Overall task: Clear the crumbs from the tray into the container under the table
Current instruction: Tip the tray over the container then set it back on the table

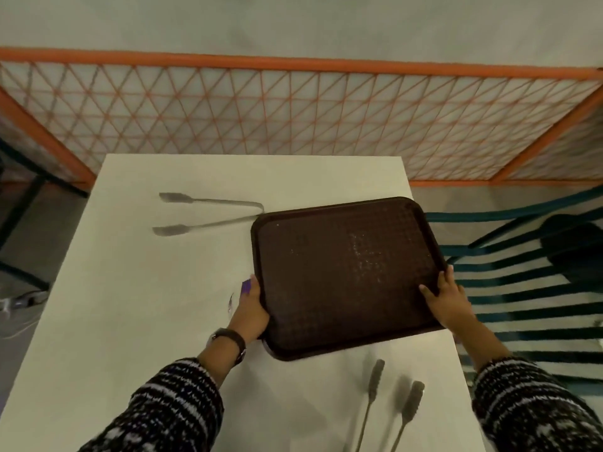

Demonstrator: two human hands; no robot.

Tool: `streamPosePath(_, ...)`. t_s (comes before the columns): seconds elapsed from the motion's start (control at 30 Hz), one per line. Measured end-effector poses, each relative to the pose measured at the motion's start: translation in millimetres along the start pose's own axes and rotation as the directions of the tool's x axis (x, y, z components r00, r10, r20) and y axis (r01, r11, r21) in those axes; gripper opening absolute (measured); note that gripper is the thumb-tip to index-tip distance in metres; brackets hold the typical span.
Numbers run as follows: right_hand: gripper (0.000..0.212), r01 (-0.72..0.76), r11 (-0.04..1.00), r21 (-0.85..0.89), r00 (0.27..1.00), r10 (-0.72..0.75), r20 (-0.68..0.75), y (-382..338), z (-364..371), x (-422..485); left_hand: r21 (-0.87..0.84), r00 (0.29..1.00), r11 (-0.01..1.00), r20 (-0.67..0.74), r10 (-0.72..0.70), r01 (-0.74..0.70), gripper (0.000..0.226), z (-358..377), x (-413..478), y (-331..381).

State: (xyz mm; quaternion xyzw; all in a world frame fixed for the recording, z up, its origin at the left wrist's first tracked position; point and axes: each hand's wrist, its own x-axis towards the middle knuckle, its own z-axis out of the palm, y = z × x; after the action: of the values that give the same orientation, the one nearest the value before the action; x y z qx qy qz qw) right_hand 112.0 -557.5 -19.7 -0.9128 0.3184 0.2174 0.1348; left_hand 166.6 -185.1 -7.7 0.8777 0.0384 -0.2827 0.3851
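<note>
A dark brown tray (326, 282) rests on the right side of the white table (146, 288), its right edge jutting past the table's edge. Pale crumbs (365, 256) are scattered over its right half. My left hand (249, 311) grips the tray's left rim, with something small and purple (245, 286) at the fingertips. My right hand (443, 300) grips the right rim, thumb on the tray's surface. No container is visible under the table.
Metal tongs (202, 212) lie on the table left of the tray's far corner. A second pair of tongs (391, 406) lies near the front edge. A teal slatted chair (522, 272) stands right of the table. An orange mesh fence (293, 119) runs behind it.
</note>
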Motion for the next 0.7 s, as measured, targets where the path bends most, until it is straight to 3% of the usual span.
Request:
streamPosePath(0.13,0.073,-0.033,0.999,0.043,0.999,0.034,-0.024,10.2,-6.2,22.4,0.035,0.997,0.999,0.066,-0.04,0.038,0.075,-0.9,41.0,24.3)
streamPosePath(0.27,0.074,-0.024,0.997,0.077,0.999,0.026,-0.03,-2.4,-12.5,42.8,0.052,0.999,0.998,0.027,-0.026,0.024,0.075,-16.2,77.3,38.4)
streamPosePath(0.47,0.081,-0.004,0.992,0.123,1.0,0.007,-0.018,-43.5,-15.4,63.1,0.131,0.981,0.991,-0.183,0.066,-0.042,0.052,-44.6,113.1,41.0)
streamPosePath(0.7,0.085,0.099,0.983,0.154,0.994,-0.091,-0.055,-87.3,-6.6,64.9,0.129,0.909,0.992,-0.414,0.053,0.001,0.043,-69.5,124.1,14.3)
